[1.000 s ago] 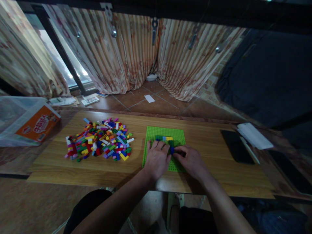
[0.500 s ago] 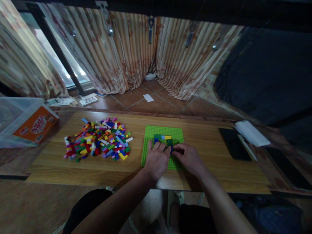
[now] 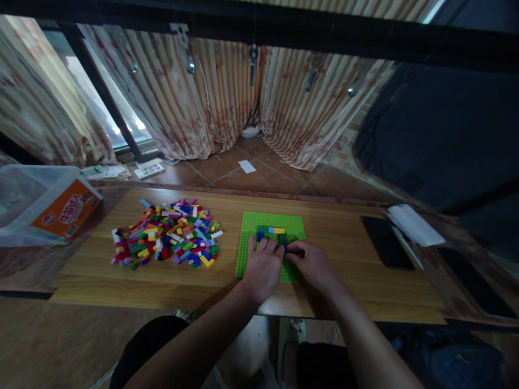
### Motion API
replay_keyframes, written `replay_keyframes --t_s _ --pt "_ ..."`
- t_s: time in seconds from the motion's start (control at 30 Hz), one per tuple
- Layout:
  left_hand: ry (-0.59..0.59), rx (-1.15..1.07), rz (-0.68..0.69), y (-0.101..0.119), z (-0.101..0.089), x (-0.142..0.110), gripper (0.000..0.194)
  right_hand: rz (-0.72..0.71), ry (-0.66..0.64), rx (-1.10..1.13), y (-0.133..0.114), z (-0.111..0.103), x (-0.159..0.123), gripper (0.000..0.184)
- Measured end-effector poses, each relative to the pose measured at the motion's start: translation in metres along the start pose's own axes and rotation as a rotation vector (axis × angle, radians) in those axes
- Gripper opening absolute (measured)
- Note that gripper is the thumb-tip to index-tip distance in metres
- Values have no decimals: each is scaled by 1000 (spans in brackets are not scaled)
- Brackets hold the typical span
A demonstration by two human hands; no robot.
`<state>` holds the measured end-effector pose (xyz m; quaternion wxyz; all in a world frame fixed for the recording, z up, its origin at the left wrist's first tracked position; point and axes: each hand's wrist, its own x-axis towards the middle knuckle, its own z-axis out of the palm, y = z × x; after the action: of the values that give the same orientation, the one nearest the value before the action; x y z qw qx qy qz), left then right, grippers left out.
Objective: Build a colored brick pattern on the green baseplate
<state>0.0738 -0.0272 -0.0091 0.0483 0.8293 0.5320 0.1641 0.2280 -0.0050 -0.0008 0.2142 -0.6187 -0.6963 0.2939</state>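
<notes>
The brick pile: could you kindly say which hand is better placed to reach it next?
Likely the left hand: it is nearer the brick pile; the right hand lies farther off.

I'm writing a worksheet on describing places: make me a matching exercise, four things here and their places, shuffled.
1. Green studded plastic baseplate
2. Heap of multicoloured plastic bricks
3. Clear plastic box with orange label
4. White rectangular sheet

A. At the picture's left edge
B. Partly covered by left hand and right hand
C. On brown tiles beyond the wooden table
D. On the table, left of the baseplate

Pairs: 1-B, 2-D, 3-A, 4-C
</notes>
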Motion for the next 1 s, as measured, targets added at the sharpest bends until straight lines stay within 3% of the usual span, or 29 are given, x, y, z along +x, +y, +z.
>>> replay_keyframes --t_s 0.33,1.0 --pt "23 -44 -3 -3 1 -2 27 -12 -20 68 6 -12 5 18" --pt "23 -4 15 -3 3 -1 26 58 18 -82 3 0 21 23"
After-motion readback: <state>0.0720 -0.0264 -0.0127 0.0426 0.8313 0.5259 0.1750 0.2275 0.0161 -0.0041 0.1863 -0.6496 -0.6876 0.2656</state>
